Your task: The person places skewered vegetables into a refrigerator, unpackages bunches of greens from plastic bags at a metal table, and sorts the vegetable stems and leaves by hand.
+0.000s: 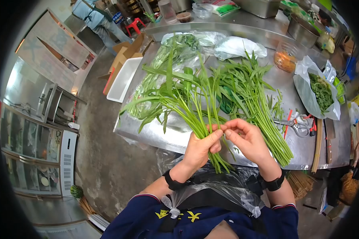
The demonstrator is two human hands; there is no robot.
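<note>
My left hand (203, 144) is closed around a bunch of water spinach (187, 107), its leaves fanning up and left and its cut stem ends pointing down toward me. Thumb and fingers of my right hand (246, 140) pinch together at the bunch's right side, on a thin stem. Beside them on the steel table (167, 135) lies a second, larger pile of water spinach (263, 119), stems toward me. Behind the held bunch, more leafy greens (175, 51) rest in clear plastic.
Scissors (300, 124), wooden skewers (317, 145) and a knife (329, 145) lie at the right. Near them are a bag of curly greens (321, 93) and a tub of orange food (285, 59). A white bin (123, 81) stands left; another person (95, 20) is behind.
</note>
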